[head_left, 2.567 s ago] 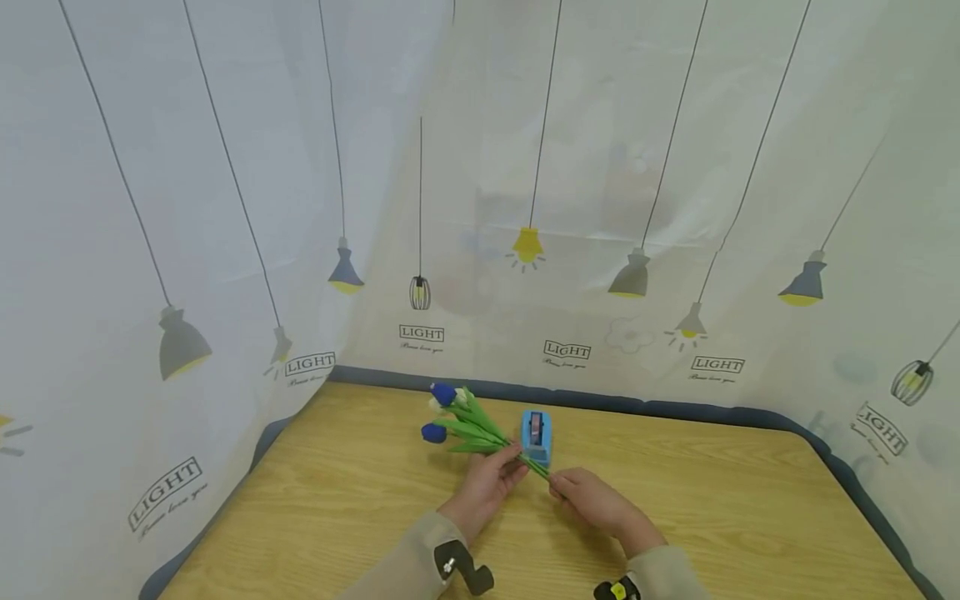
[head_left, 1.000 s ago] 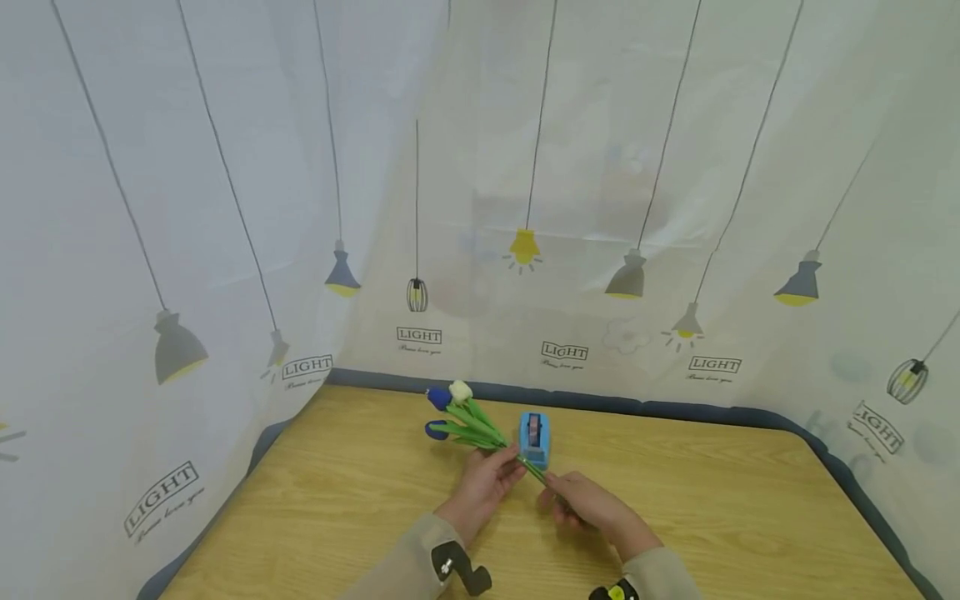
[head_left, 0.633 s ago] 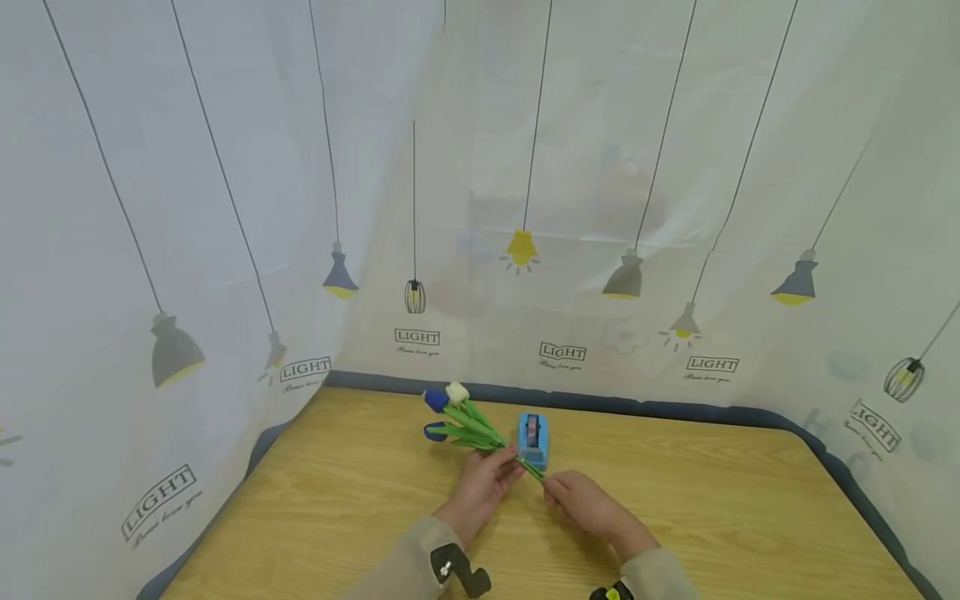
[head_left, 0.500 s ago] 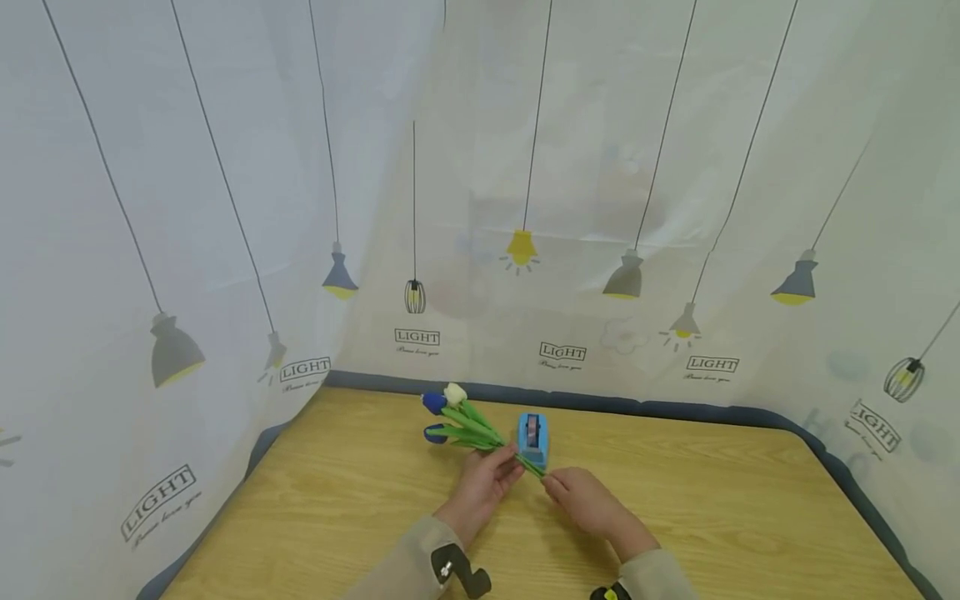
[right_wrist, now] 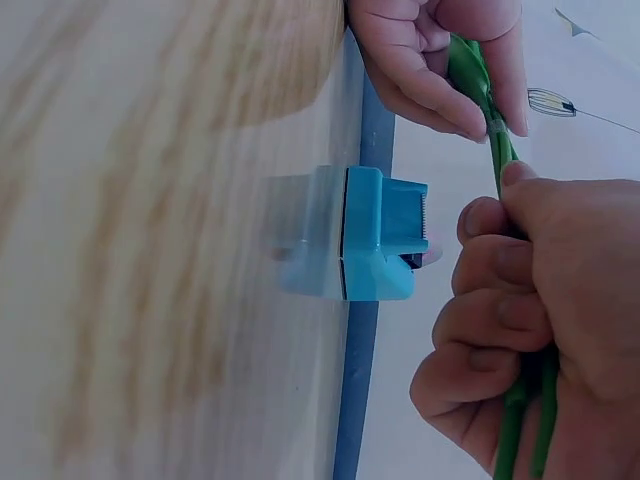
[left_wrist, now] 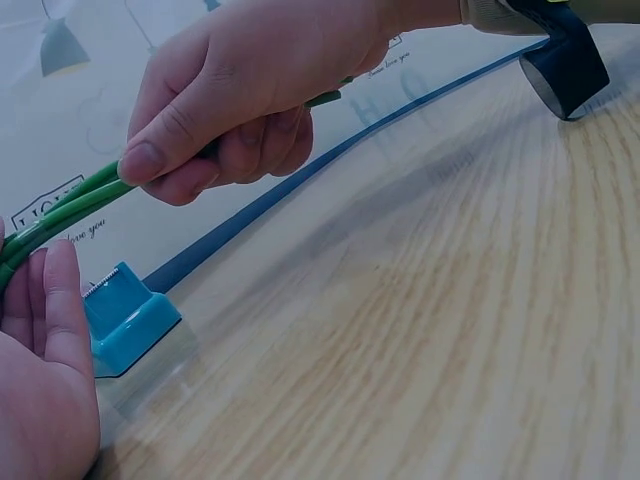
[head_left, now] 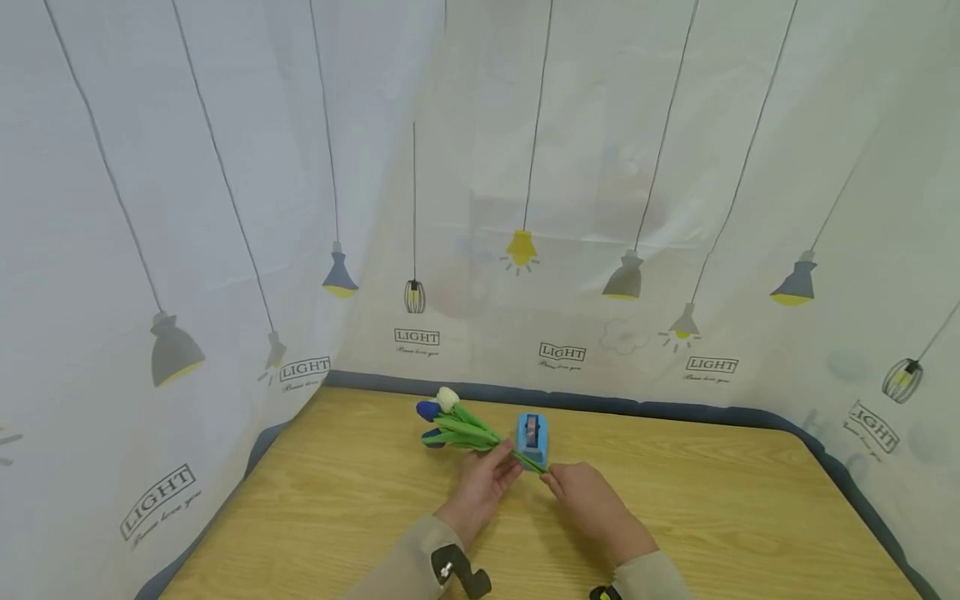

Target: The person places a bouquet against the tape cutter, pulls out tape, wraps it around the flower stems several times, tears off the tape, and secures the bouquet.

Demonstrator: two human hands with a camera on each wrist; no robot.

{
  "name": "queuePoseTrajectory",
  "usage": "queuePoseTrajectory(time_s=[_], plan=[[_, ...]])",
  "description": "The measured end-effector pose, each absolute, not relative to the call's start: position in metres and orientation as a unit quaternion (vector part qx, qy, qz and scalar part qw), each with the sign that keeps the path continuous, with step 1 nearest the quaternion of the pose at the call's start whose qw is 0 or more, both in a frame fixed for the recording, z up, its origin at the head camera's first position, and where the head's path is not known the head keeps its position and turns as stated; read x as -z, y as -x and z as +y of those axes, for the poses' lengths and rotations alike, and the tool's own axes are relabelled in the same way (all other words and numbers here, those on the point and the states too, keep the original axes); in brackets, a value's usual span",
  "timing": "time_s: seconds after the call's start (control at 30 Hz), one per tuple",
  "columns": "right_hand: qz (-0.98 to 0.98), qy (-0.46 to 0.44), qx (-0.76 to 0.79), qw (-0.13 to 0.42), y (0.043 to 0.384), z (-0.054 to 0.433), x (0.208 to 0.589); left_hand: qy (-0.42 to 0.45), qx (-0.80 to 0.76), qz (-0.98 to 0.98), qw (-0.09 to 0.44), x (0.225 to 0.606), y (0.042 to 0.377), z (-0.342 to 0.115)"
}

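A small bunch of tulips [head_left: 461,429], with blue and white heads and green leaves, slants above the table, heads to the left. My left hand [head_left: 480,492] pinches the stems below the leaves between thumb and fingers. Curled around the lower stems is my right hand [head_left: 592,500]; the stem ends stick out behind its fist in the left wrist view. In the right wrist view a narrow shiny band [right_wrist: 497,126] circles the stems [right_wrist: 503,160] by the left fingertips. Just behind the stems stands a blue tape dispenser [head_left: 532,437] with a roll in it.
The wooden table [head_left: 337,500] has a dark blue border [head_left: 600,402] along its back and sides. A pale curtain [head_left: 480,167] printed with hanging lamps surrounds it. Dark wrist mounts [head_left: 457,569] sit on both beige sleeves.
The bunch has turned about its stems: a white head now shows at the top beside the blue one. The heads have shifted slightly left. Both hands keep their hold in nearly the same place.
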State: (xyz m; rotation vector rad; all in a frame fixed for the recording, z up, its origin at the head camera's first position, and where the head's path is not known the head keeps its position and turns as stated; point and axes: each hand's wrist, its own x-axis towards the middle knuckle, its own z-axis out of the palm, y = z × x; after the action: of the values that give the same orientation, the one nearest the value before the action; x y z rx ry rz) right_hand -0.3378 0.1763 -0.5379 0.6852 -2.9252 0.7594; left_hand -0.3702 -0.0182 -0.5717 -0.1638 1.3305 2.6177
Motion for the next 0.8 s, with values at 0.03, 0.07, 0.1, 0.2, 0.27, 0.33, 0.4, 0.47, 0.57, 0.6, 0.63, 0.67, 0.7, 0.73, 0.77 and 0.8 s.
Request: queuePoseTrajectory(time_s=[0.03, 0.07, 0.1, 0.2, 0.27, 0.33, 0.4, 0.47, 0.57, 0.6, 0.63, 0.67, 0.7, 0.73, 0.77, 0.8], plan=[[-0.944, -0.223, -0.243, 0.023, 0.338, 0.176, 0.538, 0.057, -0.886, 0.449, 0.099, 0.571, 0.37, -0.018], [-0.943, -0.224, -0.246, 0.023, 0.338, 0.177, 0.538, 0.057, -0.886, 0.449, 0.099, 0.571, 0.37, -0.018], [-0.942, -0.224, -0.249, 0.02, 0.337, 0.177, 0.538, 0.057, -0.886, 0.449, 0.099, 0.571, 0.369, -0.018], [-0.933, -0.21, -0.291, -0.01, 0.338, 0.177, 0.539, 0.049, -0.886, 0.45, 0.099, 0.572, 0.369, -0.018], [-0.918, -0.189, -0.345, -0.047, 0.337, 0.178, 0.539, 0.043, -0.886, 0.451, 0.1, 0.572, 0.369, -0.018], [-0.892, -0.162, -0.411, -0.097, 0.336, 0.179, 0.538, 0.038, -0.885, 0.452, 0.1, 0.572, 0.369, -0.018], [-0.858, -0.141, -0.473, -0.144, 0.335, 0.18, 0.536, 0.032, -0.883, 0.457, 0.099, 0.572, 0.368, -0.018], [-0.827, -0.121, -0.516, -0.189, 0.333, 0.182, 0.534, 0.031, -0.882, 0.46, 0.099, 0.572, 0.367, -0.018], [-0.798, -0.101, -0.545, -0.236, 0.33, 0.184, 0.53, 0.025, -0.879, 0.466, 0.1, 0.571, 0.367, -0.018], [-0.793, -0.094, -0.549, -0.247, 0.329, 0.184, 0.529, 0.025, -0.878, 0.466, 0.102, 0.571, 0.367, -0.018], [-0.788, -0.087, -0.554, -0.255, 0.329, 0.185, 0.528, 0.021, -0.877, 0.469, 0.101, 0.571, 0.367, -0.018], [-0.781, -0.081, -0.562, -0.262, 0.329, 0.185, 0.528, 0.018, -0.877, 0.47, 0.101, 0.571, 0.366, -0.018], [-0.771, -0.08, -0.572, -0.267, 0.329, 0.186, 0.528, 0.016, -0.877, 0.47, 0.101, 0.571, 0.367, -0.018], [-0.761, -0.079, -0.583, -0.274, 0.33, 0.186, 0.529, 0.012, -0.876, 0.472, 0.1, 0.572, 0.366, -0.018], [-0.751, -0.079, -0.593, -0.28, 0.33, 0.186, 0.53, 0.014, -0.876, 0.471, 0.1, 0.571, 0.367, -0.019], [-0.741, -0.078, -0.601, -0.288, 0.33, 0.186, 0.531, 0.014, -0.877, 0.47, 0.1, 0.572, 0.367, -0.019]])
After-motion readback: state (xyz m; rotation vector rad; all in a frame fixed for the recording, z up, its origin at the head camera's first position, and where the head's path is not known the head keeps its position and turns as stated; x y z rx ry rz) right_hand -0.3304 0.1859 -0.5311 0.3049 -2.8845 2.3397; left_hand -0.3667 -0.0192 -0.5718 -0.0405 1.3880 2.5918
